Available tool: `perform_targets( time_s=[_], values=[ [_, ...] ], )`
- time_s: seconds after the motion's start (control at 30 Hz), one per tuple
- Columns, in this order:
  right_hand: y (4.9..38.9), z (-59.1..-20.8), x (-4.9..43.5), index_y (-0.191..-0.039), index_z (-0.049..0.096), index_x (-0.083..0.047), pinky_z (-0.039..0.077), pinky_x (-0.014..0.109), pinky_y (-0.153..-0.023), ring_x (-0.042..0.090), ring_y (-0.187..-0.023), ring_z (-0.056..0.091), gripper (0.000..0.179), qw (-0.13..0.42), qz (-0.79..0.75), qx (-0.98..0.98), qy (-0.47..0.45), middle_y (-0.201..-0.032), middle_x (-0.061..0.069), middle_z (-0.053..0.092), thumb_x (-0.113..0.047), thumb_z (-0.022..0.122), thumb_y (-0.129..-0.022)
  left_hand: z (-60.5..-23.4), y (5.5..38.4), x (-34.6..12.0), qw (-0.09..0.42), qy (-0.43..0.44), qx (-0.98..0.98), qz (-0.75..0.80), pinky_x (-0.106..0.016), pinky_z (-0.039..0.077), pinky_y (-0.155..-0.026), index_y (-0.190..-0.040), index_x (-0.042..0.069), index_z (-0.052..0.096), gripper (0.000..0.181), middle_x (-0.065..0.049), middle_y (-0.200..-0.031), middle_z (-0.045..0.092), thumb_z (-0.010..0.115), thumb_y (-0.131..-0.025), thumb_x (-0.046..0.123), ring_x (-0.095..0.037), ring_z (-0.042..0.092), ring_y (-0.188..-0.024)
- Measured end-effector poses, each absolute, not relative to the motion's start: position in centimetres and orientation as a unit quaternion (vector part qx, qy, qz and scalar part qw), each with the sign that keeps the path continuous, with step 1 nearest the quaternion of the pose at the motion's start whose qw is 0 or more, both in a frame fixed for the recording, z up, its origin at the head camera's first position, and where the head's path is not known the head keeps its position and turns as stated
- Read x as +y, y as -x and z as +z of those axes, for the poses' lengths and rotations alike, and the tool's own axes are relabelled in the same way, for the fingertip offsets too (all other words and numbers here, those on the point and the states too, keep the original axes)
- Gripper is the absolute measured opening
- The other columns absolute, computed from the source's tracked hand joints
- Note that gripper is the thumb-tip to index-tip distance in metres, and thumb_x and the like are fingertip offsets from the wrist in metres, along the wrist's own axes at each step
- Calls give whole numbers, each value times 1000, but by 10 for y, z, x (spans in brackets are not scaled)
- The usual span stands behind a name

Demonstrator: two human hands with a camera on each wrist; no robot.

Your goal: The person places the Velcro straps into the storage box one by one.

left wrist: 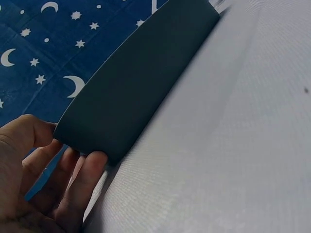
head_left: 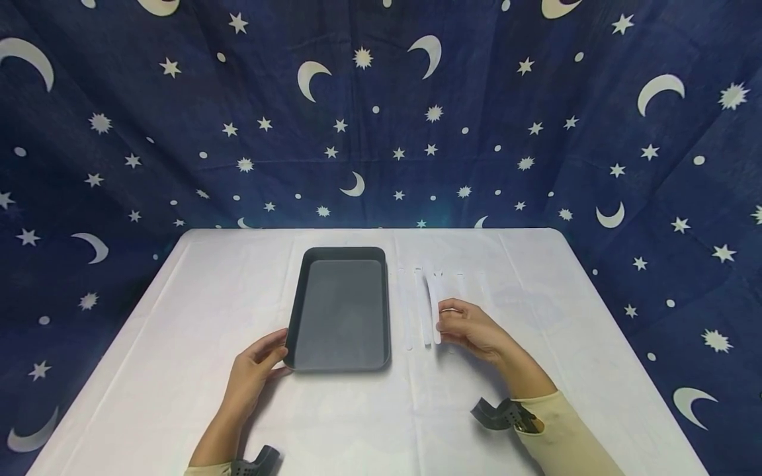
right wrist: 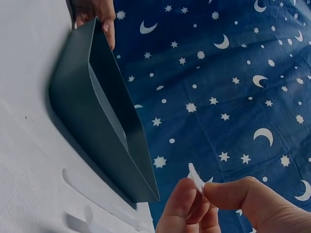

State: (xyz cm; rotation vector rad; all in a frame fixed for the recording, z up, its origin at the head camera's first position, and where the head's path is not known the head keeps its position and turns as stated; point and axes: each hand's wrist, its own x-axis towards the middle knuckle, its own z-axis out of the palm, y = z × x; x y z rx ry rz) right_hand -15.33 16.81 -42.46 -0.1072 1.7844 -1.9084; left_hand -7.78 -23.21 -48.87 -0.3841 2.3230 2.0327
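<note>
A dark grey rectangular tray (head_left: 342,314) with raised walls rests on the white table. My left hand (head_left: 257,363) grips its near left corner, thumb and fingers bent against the wall, as the left wrist view also shows. To the right of the tray, my right hand (head_left: 473,329) pinches a thin white strip (head_left: 435,311) between thumb and fingers, near its lower end. In the right wrist view only the tip of the held strip (right wrist: 195,177) shows. Other white strips (head_left: 424,314) lie lengthwise beside it, including a strip with a rounded end (right wrist: 92,194) next to the tray.
A white cloth covers the table (head_left: 196,291). Behind it and along both sides hangs a dark blue curtain (head_left: 381,132) with moons and stars. Faint pale strips (head_left: 461,284) lie right of the held one. Dark camera mounts (head_left: 500,414) sit on both wrists.
</note>
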Motion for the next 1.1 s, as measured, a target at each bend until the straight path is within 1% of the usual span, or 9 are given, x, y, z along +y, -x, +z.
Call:
perform_targets(
  time_s=[0.13, 0.3, 0.43, 0.73, 0.9, 1.1],
  values=[
    [154, -426, 164, -110, 49, -1, 58, 21, -69, 11, -76, 62, 27, 264, -705, 657, 43, -83, -3, 62, 4, 60, -86, -489, 78, -233, 16, 121, 746, 654, -30, 63, -82, -138, 1, 52, 48, -23, -139, 54, 66, -95, 18, 0, 66, -96],
    [154, -427, 158, -114, 47, 3, 58, 21, -69, 10, -75, 60, 34, 269, -705, 654, 57, -83, -4, 62, 0, 64, -84, -489, 78, -234, 18, 119, 745, 657, -29, 63, -83, -139, 2, 52, 49, -22, -140, 53, 66, -96, 18, 1, 66, -96],
    [154, -426, 153, -111, 50, 0, 57, 21, -70, 9, -76, 59, 32, 272, -710, 645, 77, -83, -5, 62, -3, 67, -84, -489, 78, -234, 21, 119, 743, 658, -29, 63, -83, -139, 2, 52, 49, -21, -141, 52, 66, -96, 18, 2, 66, -97],
    [155, -424, 135, -110, 49, -1, 56, 21, -69, 9, -75, 58, 29, 273, -709, 649, 51, -79, -5, 60, 4, 60, -83, -489, 79, -234, 21, 116, 742, 660, -28, 63, -83, -140, 2, 51, 48, -21, -142, 52, 65, -96, 18, 3, 66, -97],
    [154, -421, 125, -109, 50, -3, 57, 22, -71, 10, -76, 58, 28, 274, -707, 649, 57, -80, -4, 60, 4, 60, -83, -489, 78, -233, 18, 112, 740, 662, -29, 63, -83, -140, 1, 51, 48, -22, -142, 52, 65, -96, 17, 2, 66, -97],
    [153, -416, 114, -111, 50, 0, 59, 25, -73, 12, -79, 59, 32, 278, -709, 645, 70, -84, -3, 60, 4, 61, -81, -489, 78, -233, 13, 109, 744, 659, -29, 63, -82, -139, 0, 52, 48, -23, -141, 52, 65, -96, 18, 2, 66, -98]
  ],
)
